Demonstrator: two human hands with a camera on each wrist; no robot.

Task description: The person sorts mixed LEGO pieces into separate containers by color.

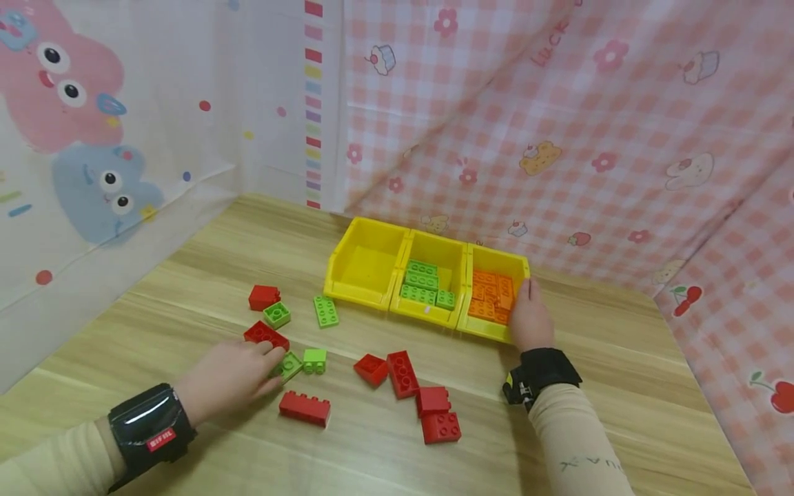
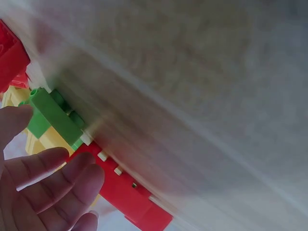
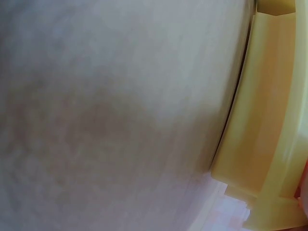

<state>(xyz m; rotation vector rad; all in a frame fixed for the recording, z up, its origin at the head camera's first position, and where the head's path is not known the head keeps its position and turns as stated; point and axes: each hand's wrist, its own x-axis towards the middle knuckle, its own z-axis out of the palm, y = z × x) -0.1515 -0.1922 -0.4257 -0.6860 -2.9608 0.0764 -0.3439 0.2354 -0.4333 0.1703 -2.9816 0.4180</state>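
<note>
My left hand [image 1: 232, 375] is low over the table, fingertips beside a green brick [image 1: 290, 366] lying with its hollow side showing. In the left wrist view, the fingers are loosely extended, with a gap between thumb and fingers near a green brick [image 2: 57, 115]. A red brick [image 1: 267, 335] lies just beyond these fingers, and a long red brick [image 1: 304, 408] in front of them. My right hand [image 1: 532, 320] grips the right side wall of the right yellow bin [image 1: 486, 330], which contains orange bricks [image 1: 490, 296]. Some of its fingers are hidden; the right wrist view barely shows it.
Two more yellow bins adjoin on the left: the middle bin [image 1: 424, 315] contains green bricks [image 1: 422, 281], while the left bin [image 1: 366, 269] shows a bare floor. Several red bricks [image 1: 403, 374] lie in front. Another green brick [image 1: 325, 311] is near the left bin. Patterned curtains [image 1: 558, 138] border the table.
</note>
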